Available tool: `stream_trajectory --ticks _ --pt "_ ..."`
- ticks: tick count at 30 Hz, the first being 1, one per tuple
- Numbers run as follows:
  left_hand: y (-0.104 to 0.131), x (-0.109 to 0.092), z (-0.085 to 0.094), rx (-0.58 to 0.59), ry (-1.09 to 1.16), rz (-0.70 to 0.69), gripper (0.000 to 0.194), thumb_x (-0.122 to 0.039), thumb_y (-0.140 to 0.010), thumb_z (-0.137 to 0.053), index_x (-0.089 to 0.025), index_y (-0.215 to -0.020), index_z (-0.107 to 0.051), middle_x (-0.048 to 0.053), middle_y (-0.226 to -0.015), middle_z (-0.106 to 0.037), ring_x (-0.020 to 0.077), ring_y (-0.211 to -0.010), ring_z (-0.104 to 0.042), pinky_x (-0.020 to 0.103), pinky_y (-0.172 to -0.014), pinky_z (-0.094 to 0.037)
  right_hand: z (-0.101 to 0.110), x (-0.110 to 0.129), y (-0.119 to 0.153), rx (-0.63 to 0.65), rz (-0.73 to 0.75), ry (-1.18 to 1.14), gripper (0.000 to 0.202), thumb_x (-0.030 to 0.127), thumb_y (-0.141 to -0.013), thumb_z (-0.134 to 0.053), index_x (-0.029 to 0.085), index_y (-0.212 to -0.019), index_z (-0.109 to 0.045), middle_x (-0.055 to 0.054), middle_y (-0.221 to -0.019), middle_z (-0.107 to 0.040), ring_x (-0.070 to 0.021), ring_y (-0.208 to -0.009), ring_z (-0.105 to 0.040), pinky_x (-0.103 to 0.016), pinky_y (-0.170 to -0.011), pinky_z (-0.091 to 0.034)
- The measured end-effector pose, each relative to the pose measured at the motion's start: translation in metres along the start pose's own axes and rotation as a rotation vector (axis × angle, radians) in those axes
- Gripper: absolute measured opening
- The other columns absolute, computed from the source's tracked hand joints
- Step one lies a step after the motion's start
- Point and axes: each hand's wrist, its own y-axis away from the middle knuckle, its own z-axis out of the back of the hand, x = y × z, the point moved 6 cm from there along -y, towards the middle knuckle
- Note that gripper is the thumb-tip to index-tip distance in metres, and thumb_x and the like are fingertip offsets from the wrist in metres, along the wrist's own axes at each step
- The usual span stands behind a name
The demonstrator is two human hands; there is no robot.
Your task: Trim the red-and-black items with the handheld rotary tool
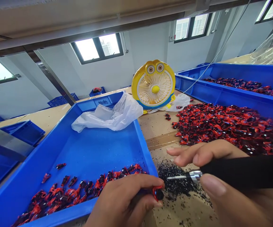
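Here below, the left hand pinches a red-and-black piece beside the blue tray; the right hand grips a black driver, its bit near the piece. Black crumbs litter the brown tabletop. Beyond, similar pieces heap up, a yellow fan faces forward, white plastic drapes the tray, and windows pierce a pale wall.

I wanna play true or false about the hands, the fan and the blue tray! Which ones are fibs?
1. The left hand pinches a small red-and-black piece. True.
2. The right hand holds a spoon. False: the right hand holds a black-handled tool.
3. The yellow fan has two big round eyes. True.
4. The yellow fan stands inside the blue tray. False: it stands outside the blue tray.
5. A white plastic bag is at the blue tray's far end. True.
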Motion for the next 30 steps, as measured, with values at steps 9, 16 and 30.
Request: stream_trajectory --ticks 9,16,30 --pt "-0.005 -0.008 0.004 -0.089 -0.042 -0.067 0.013 -0.034 -0.103 -0.078 -0.025 -0.111 -0.075 -0.003 -0.096 -0.090 0.0108 -0.080 -0.087 0.008 -0.082 -0.063 -0.005 -0.003 -0.002 0.067 -0.031 -0.001 0.003 0.032 -0.106 -0.070 0.032 -0.108 -0.072 0.001 -0.097 -0.082 -0.0194 -0.110 -0.080 -0.023 -0.104 -0.064" --pt "-0.003 -0.007 0.005 -0.089 -0.031 -0.062 0.016 -0.032 -0.101 -0.080 -0.027 -0.114 -0.073 -0.002 -0.096 -0.090 0.0139 -0.079 -0.088 0.012 -0.078 -0.066 -0.002 -0.001 -0.002 0.082 0.014 0.064 0.002 0.030 -0.106 -0.069 0.032 -0.106 -0.070 0.001 -0.090 -0.082 -0.0202 -0.101 -0.081 -0.026 -0.096 -0.068" --pt "0.001 -0.004 0.006 -0.055 -0.020 -0.007 0.039 -0.017 -0.089 -0.090 -0.031 -0.122 -0.073 -0.005 -0.104 -0.090 0.0138 -0.088 -0.087 0.011 -0.087 -0.063 -0.005 0.001 -0.003 0.140 -0.011 0.120 0.012 0.024 -0.105 -0.065 0.035 -0.108 -0.068 0.004 -0.094 -0.080 -0.0166 -0.103 -0.079 -0.023 -0.097 -0.064"
